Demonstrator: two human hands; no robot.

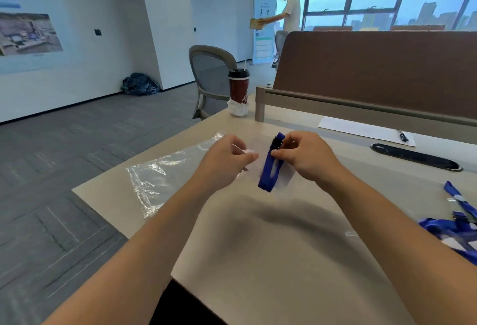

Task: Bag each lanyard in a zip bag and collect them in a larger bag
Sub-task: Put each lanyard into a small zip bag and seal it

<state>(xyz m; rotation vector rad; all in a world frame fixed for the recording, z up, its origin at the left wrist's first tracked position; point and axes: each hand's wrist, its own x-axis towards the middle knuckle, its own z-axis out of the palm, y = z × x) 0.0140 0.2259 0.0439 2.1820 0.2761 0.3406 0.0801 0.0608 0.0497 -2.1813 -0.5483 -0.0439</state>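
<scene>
My right hand (305,155) pinches a folded blue lanyard (269,172) near its black clip, above the beige table (271,247). A small clear zip bag (282,177), blurred, seems to surround the lanyard's lower part. My left hand (228,162) pinches the bag's left edge, just left of the lanyard. A larger clear plastic bag (160,177) lies flat on the table to the left of my left hand. More blue lanyards (456,224) are heaped at the table's right edge.
A red cup (238,87) with a black lid stands at the table's far corner. A brown divider (374,71) runs along the back. A sheet of paper (361,129) with a pen and a black cable slot (415,160) lie at the right rear. A person stands far off.
</scene>
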